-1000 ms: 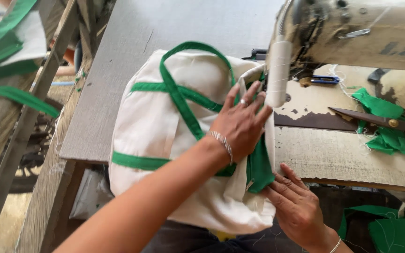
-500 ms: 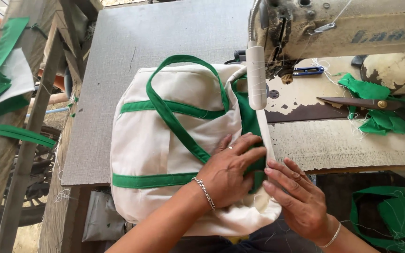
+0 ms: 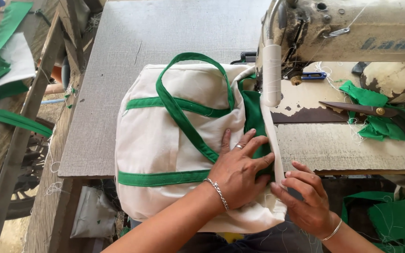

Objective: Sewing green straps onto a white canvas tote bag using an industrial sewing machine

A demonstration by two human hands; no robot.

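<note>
A cream cloth bag (image 3: 165,136) with green straps and green bands lies on the grey sewing table (image 3: 118,56), hanging over its front edge. My left hand (image 3: 240,171) presses flat on the bag's right side, fingers spread over the green strip (image 3: 254,119) that runs up to the sewing machine (image 3: 333,33). My right hand (image 3: 305,199) pinches the bag's cream edge just right of the left hand, at the table's front. Both wrists wear thin bracelets.
Scissors (image 3: 362,108) lie on the worn machine bed at the right, beside green fabric scraps (image 3: 371,122). More green cloth (image 3: 394,218) sits low at the right. Green and white fabric pieces (image 3: 1,56) rest on a wooden frame at the left.
My left hand slid down from the bag's upper right to its lower right edge. The right hand stayed at the edge, and the bag's seam shifted closer to the machine.
</note>
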